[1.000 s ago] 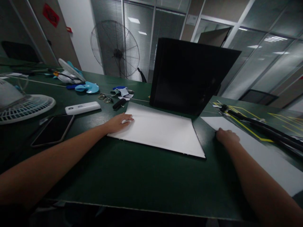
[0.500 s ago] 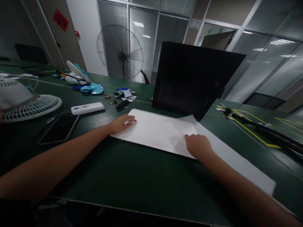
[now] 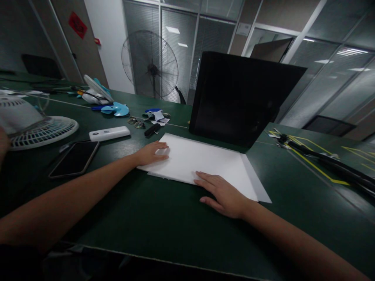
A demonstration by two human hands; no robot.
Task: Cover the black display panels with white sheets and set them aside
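A white paper pad lies flat on the dark green table in front of me. A loose-looking white sheet sticks out from under its right side, and a thin strip of paper shows beneath its near edge. My left hand rests on the pad's left end, fingers a little apart. Across the near edge of the pad lies my right hand, its fingers stretched out flat and the thumb off over the table. Neither hand grips anything.
Behind the pad stands a black monitor-like panel. To the left are a phone, a white power bank, eyeglasses, a fan grille and blue fan blades. Another person's hand shows at the left edge.
The large sheet that stretched out to the right now lies under the pad, with only its edges showing. My right hand has opened and moved left and nearer. My left hand stays put.
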